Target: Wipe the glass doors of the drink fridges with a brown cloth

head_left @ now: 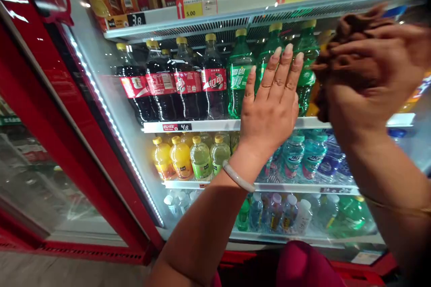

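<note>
My left hand [271, 103], with a pale bangle [238, 178] at the wrist, is held up with its fingers stretched out and holds nothing. It is in front of the green soda bottles [239, 76]; whether it touches them I cannot tell. Bunched in my right hand [380, 80] is a brown cloth [352, 60], raised at the right in front of the same shelf. Dark cola bottles [214, 81] with red labels and yellow caps stand left of my left hand.
An upper shelf [242, 9] with price tags carries cans and cartons. Below are juice bottles [182, 157], blue-green bottles [293, 154] and, lower down, small water bottles [290, 210]. A red door frame [84, 139] and a lit strip [107, 114] run along the left.
</note>
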A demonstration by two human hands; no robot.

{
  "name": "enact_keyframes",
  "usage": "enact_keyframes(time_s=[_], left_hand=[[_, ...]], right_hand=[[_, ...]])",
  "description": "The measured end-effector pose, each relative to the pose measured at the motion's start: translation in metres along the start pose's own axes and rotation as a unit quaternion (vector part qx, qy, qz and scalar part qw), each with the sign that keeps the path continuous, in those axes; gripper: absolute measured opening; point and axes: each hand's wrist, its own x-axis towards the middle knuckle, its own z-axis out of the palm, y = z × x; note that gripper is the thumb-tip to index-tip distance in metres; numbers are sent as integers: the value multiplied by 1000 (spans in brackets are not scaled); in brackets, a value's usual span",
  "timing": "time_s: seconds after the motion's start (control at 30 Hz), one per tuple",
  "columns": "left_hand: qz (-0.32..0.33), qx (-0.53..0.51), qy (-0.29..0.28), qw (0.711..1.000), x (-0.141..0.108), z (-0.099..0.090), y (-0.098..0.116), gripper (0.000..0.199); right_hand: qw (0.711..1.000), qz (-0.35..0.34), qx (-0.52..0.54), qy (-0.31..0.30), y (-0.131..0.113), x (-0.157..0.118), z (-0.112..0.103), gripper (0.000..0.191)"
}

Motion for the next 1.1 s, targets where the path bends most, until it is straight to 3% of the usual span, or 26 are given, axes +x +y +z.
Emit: enact_keyframes(time_s=[0.07, 0.13, 0.27, 0.37, 0.47, 0.53, 0.6, 0.73, 0.83, 0.93, 1.0, 1.1], left_hand=[[-1, 2, -2, 1000, -3, 0, -1, 62], [9, 16, 2, 1000, -9, 0, -3, 63], [33, 52, 6, 998, -18, -2, -6, 60], [29, 43, 9, 999, -20, -1, -5, 62], [14, 13, 9, 1000, -21, -2, -4, 64], [5, -6, 20, 1000, -24, -4, -5, 67], [4, -18, 29, 999, -30, -7, -8, 71], [20, -30, 30, 999, -40, -11, -11, 73], [8, -55, 51, 997, -43, -13, -11, 72], [-4, -115, 85, 990, -44, -17, -12, 70], [-5, -156, 102, 982, -47, -23, -17, 72], [12, -175, 96, 980, -56, -33, -26, 75]], right_hand=[[1000, -27, -6, -13, -27, 0, 9, 30], [997, -67, 15, -23, -35, -17, 6, 29], [988, -142, 45, -28, 5, -50, -15, 37], [999, -36, 17, 11, 19, -32, -13, 38], [998, 51, 8, 27, -13, -1, 6, 35], [999, 22, 22, 9, -38, 4, 15, 28], [999, -7, 39, -22, -50, -10, 15, 26], [995, -67, 50, -52, -34, -48, -7, 27], [1000, -10, 6, -11, -27, -36, -7, 26], [997, 76, -3, -8, -51, -5, 16, 31], [997, 53, 34, -46, -73, 3, 32, 35], [992, 30, 85, -87, -94, -17, 38, 40]])
